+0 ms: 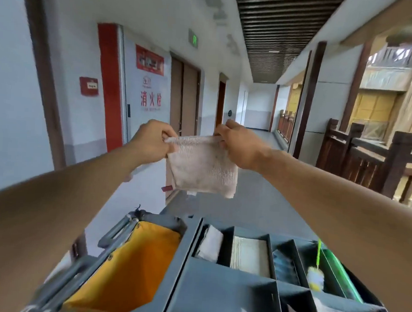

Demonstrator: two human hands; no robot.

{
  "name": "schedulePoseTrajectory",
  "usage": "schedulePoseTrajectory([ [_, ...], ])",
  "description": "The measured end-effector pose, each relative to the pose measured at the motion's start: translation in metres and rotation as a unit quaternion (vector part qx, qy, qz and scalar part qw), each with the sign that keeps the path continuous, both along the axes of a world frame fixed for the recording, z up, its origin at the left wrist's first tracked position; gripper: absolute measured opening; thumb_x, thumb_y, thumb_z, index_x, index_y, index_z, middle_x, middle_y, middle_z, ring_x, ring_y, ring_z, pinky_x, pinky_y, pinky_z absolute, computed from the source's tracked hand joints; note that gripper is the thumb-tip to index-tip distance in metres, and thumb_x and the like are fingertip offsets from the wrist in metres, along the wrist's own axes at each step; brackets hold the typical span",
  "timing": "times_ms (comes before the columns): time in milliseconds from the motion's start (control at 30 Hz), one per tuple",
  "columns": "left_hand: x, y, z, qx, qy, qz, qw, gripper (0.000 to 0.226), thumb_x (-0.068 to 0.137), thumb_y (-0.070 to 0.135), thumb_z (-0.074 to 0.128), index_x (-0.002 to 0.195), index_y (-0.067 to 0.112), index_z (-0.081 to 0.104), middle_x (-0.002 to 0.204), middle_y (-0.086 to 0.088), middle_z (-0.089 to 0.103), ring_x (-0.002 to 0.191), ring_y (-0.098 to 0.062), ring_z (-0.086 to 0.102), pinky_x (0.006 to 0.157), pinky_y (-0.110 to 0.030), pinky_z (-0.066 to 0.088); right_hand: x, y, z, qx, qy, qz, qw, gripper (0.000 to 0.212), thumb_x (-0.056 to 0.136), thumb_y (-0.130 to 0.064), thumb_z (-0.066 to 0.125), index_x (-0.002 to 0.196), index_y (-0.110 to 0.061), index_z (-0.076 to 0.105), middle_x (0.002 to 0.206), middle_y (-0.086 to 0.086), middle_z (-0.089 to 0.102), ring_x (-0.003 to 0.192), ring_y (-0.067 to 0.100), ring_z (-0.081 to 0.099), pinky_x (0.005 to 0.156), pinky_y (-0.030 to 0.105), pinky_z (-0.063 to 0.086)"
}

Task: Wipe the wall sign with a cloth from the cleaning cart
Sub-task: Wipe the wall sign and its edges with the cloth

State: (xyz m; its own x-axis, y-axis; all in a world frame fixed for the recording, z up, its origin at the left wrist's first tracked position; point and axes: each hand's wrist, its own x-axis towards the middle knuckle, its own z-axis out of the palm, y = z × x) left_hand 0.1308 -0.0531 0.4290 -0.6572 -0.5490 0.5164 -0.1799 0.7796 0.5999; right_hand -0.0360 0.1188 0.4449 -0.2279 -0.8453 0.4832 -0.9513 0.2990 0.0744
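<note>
Above the cart [226, 285] — cloth [203, 166] hanging folded, top edge pinched between left hand [151, 141] and right hand [239, 145]. Red wall sign [150, 60] up and left — nearer the left hand.

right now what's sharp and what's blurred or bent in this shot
Head view: the cloth and both hands, left and right, read fairly sharp; the cart and forearms smear at the bottom edge; the wide lens bows the corridor walls; daylight washes out the right side.
</note>
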Motion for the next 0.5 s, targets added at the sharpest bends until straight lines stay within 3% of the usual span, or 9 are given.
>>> schedulePoseTrajectory([
  [133,0.049,-0.001,0.044,-0.022,0.020,0.065,0.997,0.025,0.077,-0.003,0.076,0.074,0.021,0.071,0.073,-0.004,0.071,0.063,-0.016,0.072,0.052,-0.023,0.058,0.026,-0.020,0.042,-0.018,0.028,0.056,0.998,0.048,0.093,0.003,0.052,0.137,-0.014,0.048,0.122,0.008,0.049,0.102,0.026,0.056,0.078,0.031,0.041],
  [267,0.106,0.008,0.077,-0.047,0.032,0.127,0.990,0.014,0.078,-0.002,0.077,0.083,0.011,0.074,0.080,-0.008,0.069,0.069,-0.023,0.072,0.059,-0.034,0.063,0.064,-0.041,0.076,-0.034,0.035,0.129,0.990,0.052,0.089,0.007,0.056,0.136,-0.015,0.049,0.123,0.008,0.048,0.104,0.029,0.058,0.091,0.043,0.053],
  [367,0.149,0.020,0.093,-0.050,0.025,0.181,0.982,0.017,0.079,-0.004,0.074,0.076,0.011,0.068,0.080,-0.006,0.065,0.069,-0.022,0.070,0.055,-0.030,0.061,0.096,-0.054,0.090,-0.049,0.030,0.184,0.981,0.050,0.084,0.010,0.055,0.127,-0.015,0.053,0.113,0.005,0.047,0.098,0.026,0.058,0.087,0.041,0.052],
  [500,0.220,0.037,0.112,-0.052,0.002,0.273,0.960,0.015,0.082,-0.007,0.069,0.077,0.007,0.066,0.083,-0.009,0.067,0.076,-0.025,0.072,0.064,-0.037,0.064,0.152,-0.076,0.099,-0.080,0.019,0.273,0.959,0.034,0.089,0.001,0.056,0.115,-0.020,0.055,0.103,-0.001,0.043,0.093,0.022,0.052,0.079,0.035,0.046],
])
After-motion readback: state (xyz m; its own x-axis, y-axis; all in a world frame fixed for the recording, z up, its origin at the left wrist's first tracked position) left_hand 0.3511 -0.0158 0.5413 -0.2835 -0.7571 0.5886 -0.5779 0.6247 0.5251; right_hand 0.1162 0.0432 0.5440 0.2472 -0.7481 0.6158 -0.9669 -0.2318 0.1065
